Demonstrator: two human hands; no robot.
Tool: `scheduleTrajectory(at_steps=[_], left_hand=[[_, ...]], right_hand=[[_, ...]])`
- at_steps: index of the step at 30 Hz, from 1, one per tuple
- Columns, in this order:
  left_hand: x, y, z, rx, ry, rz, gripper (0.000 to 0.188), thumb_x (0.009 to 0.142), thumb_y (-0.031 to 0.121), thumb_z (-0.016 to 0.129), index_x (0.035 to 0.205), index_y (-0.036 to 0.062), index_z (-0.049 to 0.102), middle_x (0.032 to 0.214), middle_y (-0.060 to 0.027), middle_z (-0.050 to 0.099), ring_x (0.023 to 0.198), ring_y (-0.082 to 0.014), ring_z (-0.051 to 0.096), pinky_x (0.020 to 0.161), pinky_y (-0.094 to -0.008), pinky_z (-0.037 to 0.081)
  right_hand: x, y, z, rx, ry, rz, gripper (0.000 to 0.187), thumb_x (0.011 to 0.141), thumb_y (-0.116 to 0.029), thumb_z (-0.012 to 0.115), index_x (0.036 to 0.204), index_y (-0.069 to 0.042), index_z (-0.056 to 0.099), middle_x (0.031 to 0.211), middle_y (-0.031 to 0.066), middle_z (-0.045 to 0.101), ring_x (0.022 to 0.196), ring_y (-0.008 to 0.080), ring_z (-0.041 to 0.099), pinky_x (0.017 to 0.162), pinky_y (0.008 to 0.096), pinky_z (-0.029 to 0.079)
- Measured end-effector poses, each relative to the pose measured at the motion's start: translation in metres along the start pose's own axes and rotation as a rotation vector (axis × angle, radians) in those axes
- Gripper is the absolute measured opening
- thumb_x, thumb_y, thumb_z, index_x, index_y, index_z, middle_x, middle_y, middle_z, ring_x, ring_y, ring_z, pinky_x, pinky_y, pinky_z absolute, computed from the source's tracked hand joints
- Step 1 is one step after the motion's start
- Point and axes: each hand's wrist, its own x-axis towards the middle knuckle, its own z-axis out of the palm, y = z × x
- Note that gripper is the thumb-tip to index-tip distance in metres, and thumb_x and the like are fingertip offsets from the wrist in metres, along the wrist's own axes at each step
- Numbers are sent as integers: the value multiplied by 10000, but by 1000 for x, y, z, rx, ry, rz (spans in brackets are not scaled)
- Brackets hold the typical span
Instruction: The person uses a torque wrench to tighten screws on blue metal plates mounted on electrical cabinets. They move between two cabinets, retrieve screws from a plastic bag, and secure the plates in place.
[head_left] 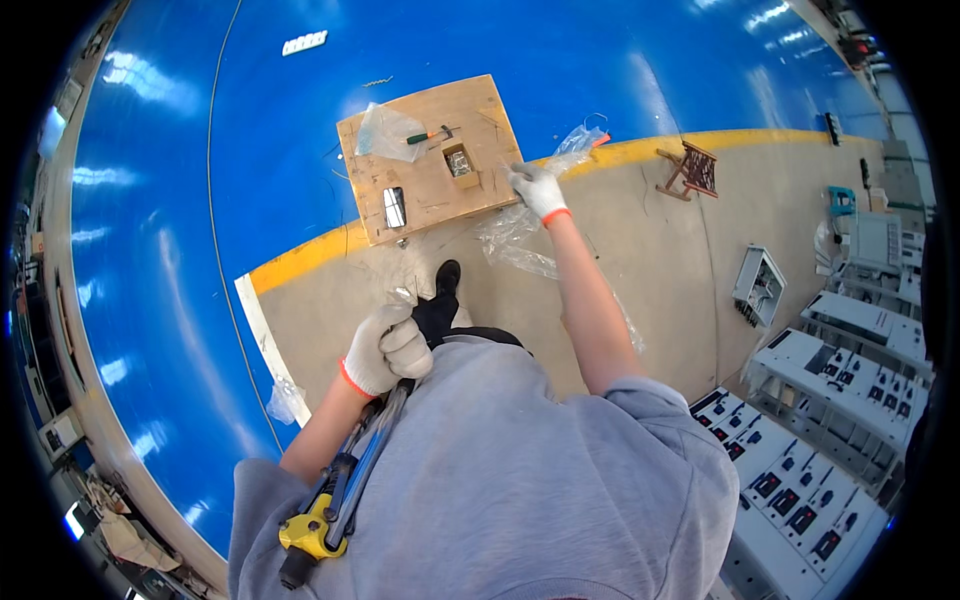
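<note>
Two white-gloved hands. Left hand [385,350]: curled into a fist at the handle ends of a yellow-headed, long-handled tool [312,530] lying along the torso; grip unclear. Right hand [537,190]: fingers bunched at the wooden tabletop's [435,200] right edge; any hold unclear. Nearby: crumpled clear wrap [515,248]; slatted stool [692,170]. On top: carton [467,181] containing small metallic pieces; clear bag [385,132]. Tabletop: tan, scuffed.

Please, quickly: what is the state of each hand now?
Left hand: closed, at the handle end of the yellow-headed tool; grip hidden.
Right hand: by the wooden table; open or closed cannot be told.
</note>
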Motion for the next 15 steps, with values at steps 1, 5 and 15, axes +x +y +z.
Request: scheduleTrajectory(at_steps=[1,5,15], left_hand=[[-1,5,-3,-17,1,17,603,1081,340,334,502,217,218,440,56,193,409,-133,182,452,-306,196],[0,34,-13,-50,-12,34,595,1083,332,330,508,213,232,447,55,196,419,-129,186,454,-305,198],[77,46,24,14,-102,-328,592,1104,391,350,550,191,288,496,46,237,435,-113,203,438,-282,210]], right_hand=[[27,27,19,-20,34,38,307,985,-275,643,1066,14,710,755,41,657,584,115,585,509,288,458],[68,128,57,222,13,293,292,979,-316,621,1018,-35,689,815,78,707,601,163,627,522,322,498],[-194,293,0,407,212,947,261,974,-296,645,1091,-62,654,880,117,710,678,247,670,628,424,574]])
